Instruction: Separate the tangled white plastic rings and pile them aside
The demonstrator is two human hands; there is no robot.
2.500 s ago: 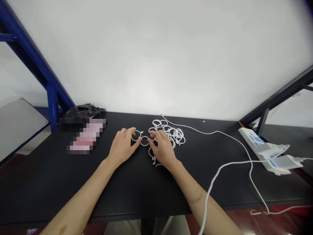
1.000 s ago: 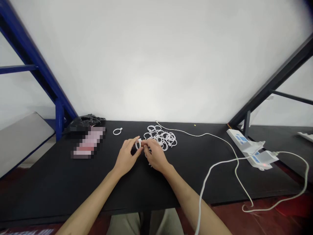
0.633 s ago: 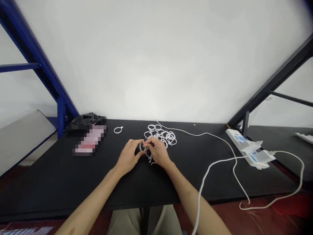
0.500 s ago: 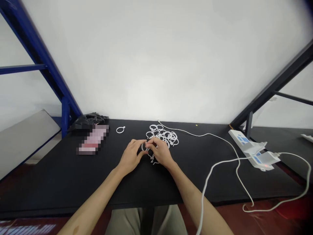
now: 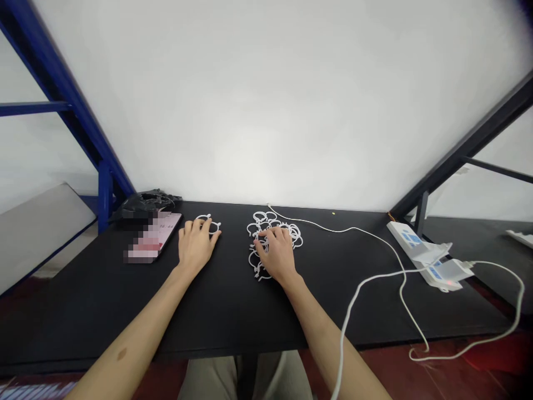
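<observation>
My left hand is at the left of the pile, with its thumb and index finger on a white plastic curtain ring. A second white curtain ring lies just behind it, partly hidden by my fingers. Over a loose pile of white curtain rings is my right hand, fingers bent down and thumb apart from them. Several rings in the pile stand open at a gap. The rings beneath my right palm are hidden, and no ring shows clearly between its fingertips.
A phone, partly pixelated, lies left of my left hand, with a crumpled black plastic bag behind it. On the right are a white power strip and a white cable looping over the black table. A white wall stands behind.
My hands were together at the pile around a curtain ring. My left hand has carried a ring left beside the lone one; my right hand has opened over the pile.
</observation>
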